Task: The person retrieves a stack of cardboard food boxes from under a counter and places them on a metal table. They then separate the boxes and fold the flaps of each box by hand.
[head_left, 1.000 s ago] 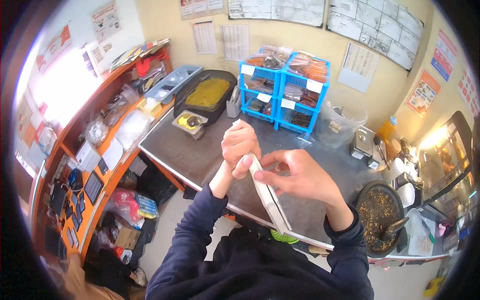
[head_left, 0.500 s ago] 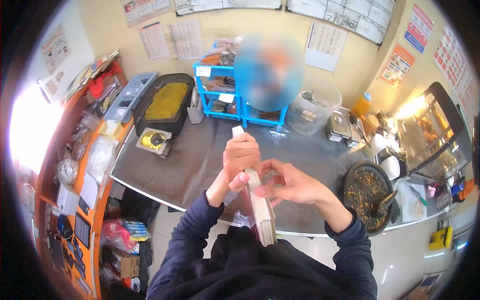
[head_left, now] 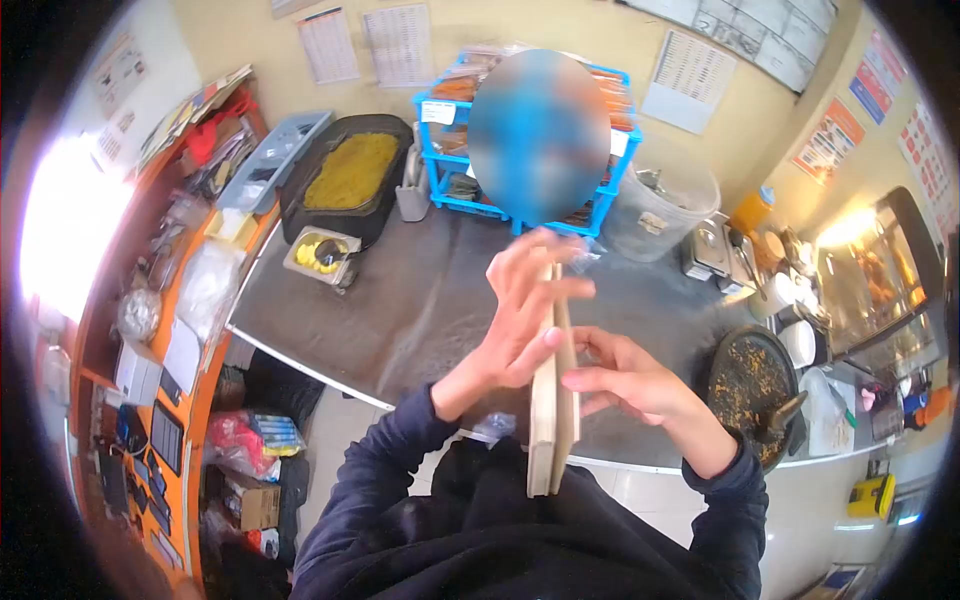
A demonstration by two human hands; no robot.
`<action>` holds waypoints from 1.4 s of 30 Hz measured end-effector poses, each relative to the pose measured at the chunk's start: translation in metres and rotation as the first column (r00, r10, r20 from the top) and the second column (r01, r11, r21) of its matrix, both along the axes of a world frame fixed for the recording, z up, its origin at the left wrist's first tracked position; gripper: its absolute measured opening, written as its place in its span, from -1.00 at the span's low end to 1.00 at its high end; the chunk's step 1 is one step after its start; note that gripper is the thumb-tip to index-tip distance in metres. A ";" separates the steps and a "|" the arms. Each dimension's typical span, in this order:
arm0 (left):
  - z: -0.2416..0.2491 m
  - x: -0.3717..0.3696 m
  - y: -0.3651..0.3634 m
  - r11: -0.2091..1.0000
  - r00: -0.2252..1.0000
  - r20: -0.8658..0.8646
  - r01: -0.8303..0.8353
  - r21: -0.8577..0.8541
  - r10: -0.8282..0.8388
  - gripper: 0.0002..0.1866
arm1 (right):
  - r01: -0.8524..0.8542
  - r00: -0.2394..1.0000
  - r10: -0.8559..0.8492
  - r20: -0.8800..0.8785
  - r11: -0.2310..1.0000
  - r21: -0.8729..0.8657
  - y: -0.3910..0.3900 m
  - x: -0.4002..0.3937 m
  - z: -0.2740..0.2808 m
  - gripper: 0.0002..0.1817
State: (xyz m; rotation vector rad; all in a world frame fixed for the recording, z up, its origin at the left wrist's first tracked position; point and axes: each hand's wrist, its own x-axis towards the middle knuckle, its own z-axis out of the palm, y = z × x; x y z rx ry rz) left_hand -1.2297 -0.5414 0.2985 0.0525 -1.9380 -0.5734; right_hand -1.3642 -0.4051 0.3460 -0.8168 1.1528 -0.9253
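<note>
A thick pale stack of flat sheets, book-like and seen edge-on, stands upright in front of my dark clothing. It is parted lengthwise into two sections with a narrow gap; I cannot make out its exact kind. My left hand grips its upper end from the left, thumb against the near edge, with the fingers reaching across and partly blurred. On the right side, my right hand pinches the thinner section between thumb and fingers. The stack hides some fingertips of both hands.
Beyond my hands lies the dark worktable. On it stand a black tray with yellow food, a small yellow-filled container, blue tiered baskets, a clear tub and a stone mortar. A glass warmer stands at right.
The stack has swung more upright and parted into two sections. My left hand has loosened from a fist around it, fingers extending across the top. The view has shifted slightly.
</note>
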 end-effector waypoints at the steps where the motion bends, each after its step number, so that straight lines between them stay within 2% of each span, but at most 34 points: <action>1: -0.009 0.011 0.005 0.988 0.998 0.060 -0.003 0.154 -0.006 -0.38 | 0.036 0.998 -0.037 -0.054 0.999 -0.019 0.002 0.000 0.000 -0.32; 2: -0.011 0.021 0.015 0.917 0.997 0.082 -0.033 0.397 0.000 -0.36 | 0.066 0.992 -0.070 -0.103 0.997 -0.042 0.006 -0.001 -0.002 -0.37; 3: -0.009 0.029 0.026 0.785 0.995 0.101 -0.066 0.616 0.005 -0.33 | 0.095 0.984 -0.104 -0.147 0.993 -0.064 0.009 -0.004 -0.006 -0.41; 4: -0.008 0.040 0.031 0.585 0.993 0.015 0.057 0.809 -0.117 -0.32 | 0.073 0.946 -0.133 -0.294 0.976 -0.207 0.012 -0.011 -0.013 -0.49; 5: -0.012 0.054 0.025 0.520 0.977 0.061 0.057 0.852 -0.206 -0.35 | 0.033 0.887 -0.184 -0.423 0.940 -0.341 0.015 -0.020 -0.020 -0.54; 7: -0.017 0.093 0.006 0.369 0.913 0.116 0.040 0.928 -0.392 -0.41 | 0.120 0.856 -0.261 -0.446 0.940 -0.320 0.024 -0.033 -0.016 -0.62; 8: -0.008 0.107 0.005 0.425 0.928 0.203 -0.055 0.904 -0.312 -0.45 | 0.182 0.833 -0.312 -0.457 0.934 -0.307 0.030 -0.039 -0.013 -0.63; 9: -0.005 0.123 0.004 0.372 0.936 0.271 -0.175 0.912 -0.224 -0.51 | 0.244 0.802 -0.364 -0.474 0.924 -0.296 0.036 -0.046 -0.012 -0.64; 11: -0.024 0.152 -0.015 0.474 0.897 0.392 -0.260 0.841 -0.204 -0.53 | 0.315 0.784 -0.401 -0.473 0.914 -0.255 0.051 -0.067 -0.011 -0.64; 13: -0.048 0.185 -0.035 0.562 0.848 0.513 -0.364 0.743 -0.128 -0.58 | 0.281 0.713 -0.402 -0.574 0.915 -0.290 0.068 -0.092 -0.015 -0.64; 15: -0.074 0.211 -0.055 0.493 0.790 0.576 -0.424 0.760 -0.210 -0.59 | 0.282 0.622 -0.416 -0.663 0.909 -0.306 0.084 -0.110 -0.017 -0.67; 17: -0.121 0.228 -0.067 0.415 0.790 0.600 -0.507 0.755 -0.126 -0.64 | 0.303 0.531 -0.353 -0.770 0.928 -0.216 0.093 -0.121 -0.024 -0.76; 20: -0.165 0.230 -0.074 0.220 0.807 0.584 -0.555 0.802 -0.092 -0.62 | 0.268 0.326 -0.387 -0.862 0.913 -0.309 0.110 -0.137 -0.056 -0.76; 22: -0.227 0.243 -0.098 0.277 0.800 0.599 -0.575 0.770 -0.004 -0.60 | 0.273 0.220 -0.397 -0.891 0.902 -0.334 0.119 -0.139 -0.064 -0.78; 23: -0.250 0.243 -0.105 0.302 0.796 0.603 -0.586 0.752 0.045 -0.59 | 0.297 0.223 -0.412 -0.884 0.892 -0.341 0.124 -0.137 -0.060 -0.78; 26: -0.260 0.224 -0.109 0.310 0.702 0.709 -0.689 0.655 0.063 -0.55 | 0.370 0.227 -0.469 -0.853 0.852 -0.370 0.134 -0.131 -0.050 -0.79; 27: -0.264 0.214 -0.107 0.368 0.534 0.814 -0.822 0.436 0.228 -0.55 | 0.396 0.221 -0.493 -0.842 0.834 -0.384 0.136 -0.127 -0.049 -0.80; 28: -0.260 0.191 -0.093 0.380 0.344 0.850 -0.906 0.188 0.399 -0.54 | 0.422 0.213 -0.518 -0.829 0.813 -0.400 0.139 -0.124 -0.049 -0.80; 30: -0.257 0.150 -0.073 0.466 0.319 0.660 -0.883 -0.053 0.680 -0.57 | 0.458 0.187 -0.544 -0.818 0.785 -0.417 0.147 -0.119 -0.051 -0.80; 31: -0.233 0.124 -0.061 0.665 0.564 0.680 -0.732 0.150 0.468 -0.63 | 0.473 0.173 -0.555 -0.814 0.772 -0.425 0.151 -0.117 -0.053 -0.80; 32: -0.203 0.093 -0.045 0.786 0.745 0.635 -0.511 0.348 0.204 -0.68 | 0.491 0.160 -0.553 -0.818 0.763 -0.420 0.155 -0.115 -0.054 -0.81; 33: -0.195 0.065 -0.026 0.811 0.787 0.616 -0.355 0.466 -0.010 -0.79 | 0.507 0.148 -0.550 -0.822 0.756 -0.414 0.157 -0.113 -0.055 -0.81; 34: -0.199 0.042 -0.008 0.960 0.795 0.605 -0.135 0.246 -0.044 -0.82 | 0.524 0.137 -0.547 -0.826 0.748 -0.408 0.160 -0.111 -0.057 -0.82; 35: -0.196 0.020 0.009 0.994 0.661 0.744 0.027 0.106 -0.097 -0.81 | 0.521 0.118 -0.571 -0.812 0.732 -0.439 0.164 -0.111 -0.061 -0.82; 36: -0.193 0.002 0.023 0.977 0.499 0.860 0.211 -0.005 -0.103 -0.80 | 0.518 0.099 -0.595 -0.798 0.716 -0.469 0.167 -0.110 -0.066 -0.83; 39: -0.215 -0.027 0.043 0.925 0.567 0.819 0.353 -0.143 -0.090 -0.77 | 0.540 0.053 -0.594 -0.803 0.693 -0.478 0.172 -0.101 -0.060 -0.83; 42: -0.231 -0.030 0.022 0.818 0.664 0.718 0.520 -0.245 -0.207 -0.75 | 0.541 0.072 -0.599 -0.798 0.695 -0.473 0.174 -0.104 -0.051 -0.84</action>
